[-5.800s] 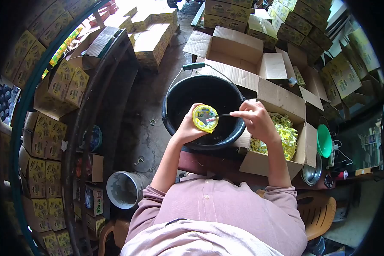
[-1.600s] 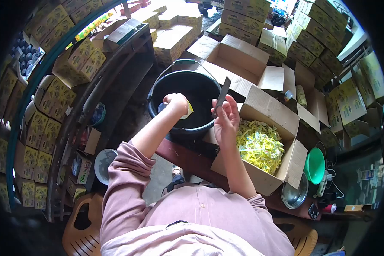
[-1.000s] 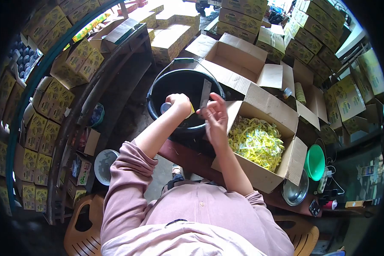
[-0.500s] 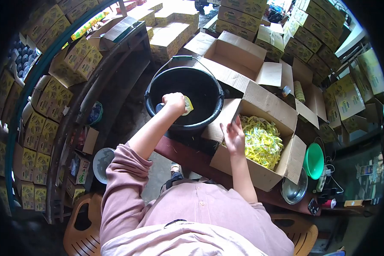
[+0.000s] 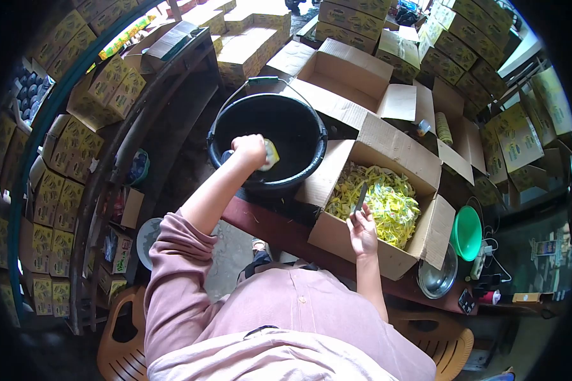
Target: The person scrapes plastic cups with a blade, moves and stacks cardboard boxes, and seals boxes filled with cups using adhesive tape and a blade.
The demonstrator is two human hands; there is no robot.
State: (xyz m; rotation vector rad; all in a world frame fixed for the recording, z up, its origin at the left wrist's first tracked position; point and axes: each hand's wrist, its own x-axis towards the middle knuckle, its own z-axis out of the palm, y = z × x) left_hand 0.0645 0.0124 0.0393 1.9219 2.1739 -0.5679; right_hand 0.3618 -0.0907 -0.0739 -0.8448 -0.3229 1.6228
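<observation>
The blade (image 5: 361,197) in your right hand (image 5: 363,235) looks like dull metal; beside it, glossy, plastic-looking strips (image 5: 391,211) lie in a matt cardboard box (image 5: 335,235). Below your left hand (image 5: 250,151), the bucket (image 5: 295,178) looks like smooth plastic with a shiny rim.

Single head-worn view, fisheye, dark round border. Faces forward and steeply down, close: torso (image 5: 299,306) at 6 o'clock, bucket (image 5: 295,124) just off centre towards 11, boxes (image 5: 353,24) farther towards 1.

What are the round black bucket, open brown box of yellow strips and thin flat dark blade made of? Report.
Bucket: probably plastic, satin, with soft highlights on its rim. Box: matte cardboard, with creased flaps. Blade: likely dull metal, being thin and straight-edged; too small to be sure.
</observation>
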